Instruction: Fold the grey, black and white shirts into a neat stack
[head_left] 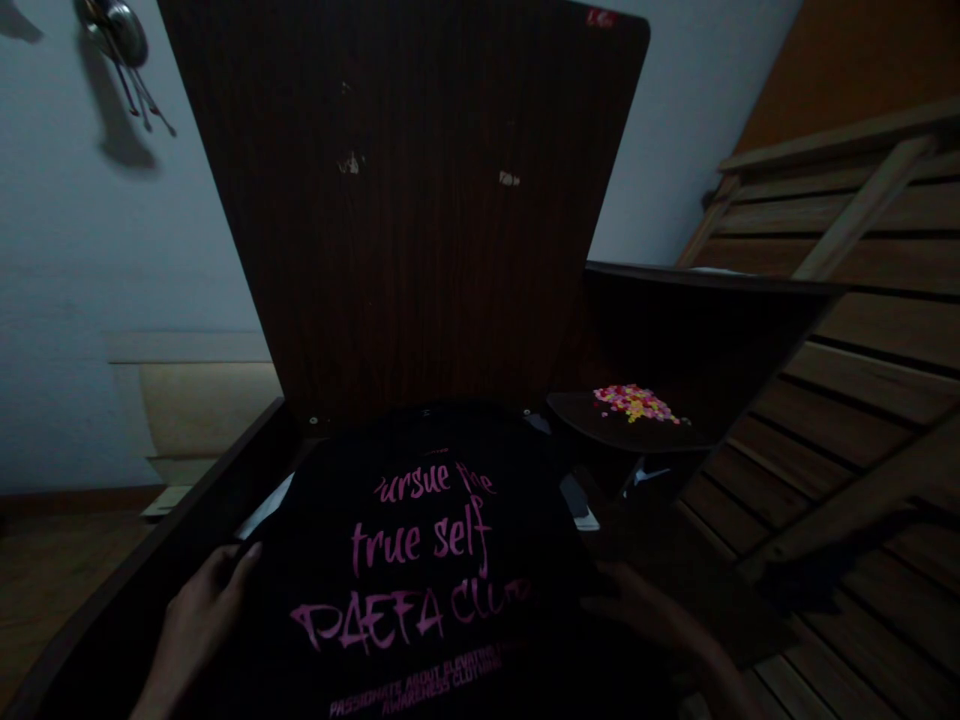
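In the head view, a black shirt (431, 575) with pink lettering (420, 542) lies print up before an upright dark board (427, 240) — left hand (202, 605) pinching its left edge, right hand (628, 602) by the right edge, its grip too dim to tell. Even, gentle tension from both sides should best keep the fabric smooth.

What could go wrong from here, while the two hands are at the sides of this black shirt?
Scattered pink and yellow pieces lie on a small shelf near the black shirt; a swing of the cloth might knock some off. In this dim light, the shirt's dark edges are hard to see, so the left hand or right hand could take it unevenly.
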